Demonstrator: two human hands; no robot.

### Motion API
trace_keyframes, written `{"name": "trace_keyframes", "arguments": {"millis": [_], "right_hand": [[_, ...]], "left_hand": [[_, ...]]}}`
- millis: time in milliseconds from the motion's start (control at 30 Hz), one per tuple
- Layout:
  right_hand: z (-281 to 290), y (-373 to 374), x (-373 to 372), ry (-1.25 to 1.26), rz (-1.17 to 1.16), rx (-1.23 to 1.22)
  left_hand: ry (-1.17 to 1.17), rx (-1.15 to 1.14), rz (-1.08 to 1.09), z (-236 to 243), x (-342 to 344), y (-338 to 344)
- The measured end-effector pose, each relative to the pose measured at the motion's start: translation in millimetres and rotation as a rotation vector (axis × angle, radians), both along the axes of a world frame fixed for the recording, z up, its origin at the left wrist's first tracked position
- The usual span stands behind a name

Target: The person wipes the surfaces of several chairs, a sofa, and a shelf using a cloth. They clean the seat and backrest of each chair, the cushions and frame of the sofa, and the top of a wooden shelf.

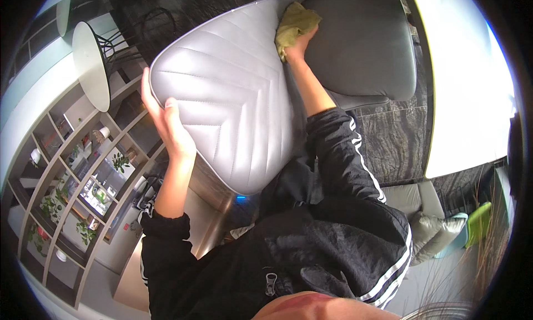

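Observation:
A padded chair fills the upper middle, its light grey backrest (227, 92) stitched in a chevron pattern and its dark grey seat (363, 42) to the right. My left hand (173, 132) grips the backrest's left edge, thumb over the padded face and fingers along the rim. In my right hand (300, 46) is a bunched olive-green cloth (294, 25), pressed where the backrest meets the seat. Some of the right fingers are hidden by the cloth. Both of my forearms come out of black sleeves.
A white tabletop (466, 81) stands right of the seat. On the left are a curved shelf unit (80, 181) with plants and a round table (90, 64). Behind at lower right are a grey cushion (436, 236) and a green chair (478, 224). The floor (388, 136) is dark veined tile.

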State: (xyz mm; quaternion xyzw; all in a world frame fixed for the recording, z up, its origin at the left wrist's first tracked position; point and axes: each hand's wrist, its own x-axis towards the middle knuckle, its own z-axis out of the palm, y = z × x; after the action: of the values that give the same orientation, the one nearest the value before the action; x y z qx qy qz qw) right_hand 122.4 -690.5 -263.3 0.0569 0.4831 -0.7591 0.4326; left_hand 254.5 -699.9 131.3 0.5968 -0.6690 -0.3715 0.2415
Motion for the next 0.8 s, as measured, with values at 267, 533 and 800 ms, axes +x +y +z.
{"name": "trace_keyframes", "arguments": {"millis": [267,533,800], "right_hand": [[142,42,-7,0.607,0.818,-0.228],[222,107,-4,0.807,0.960,-0.393],[183,66,5,0.810,0.787,-0.173]], "left_hand": [[0.024,0.019,0.015,0,2,4],[0.010,0.041,0.053,5,-6,5],[-0.078,0.010,0.051,4,-2,7]]}}
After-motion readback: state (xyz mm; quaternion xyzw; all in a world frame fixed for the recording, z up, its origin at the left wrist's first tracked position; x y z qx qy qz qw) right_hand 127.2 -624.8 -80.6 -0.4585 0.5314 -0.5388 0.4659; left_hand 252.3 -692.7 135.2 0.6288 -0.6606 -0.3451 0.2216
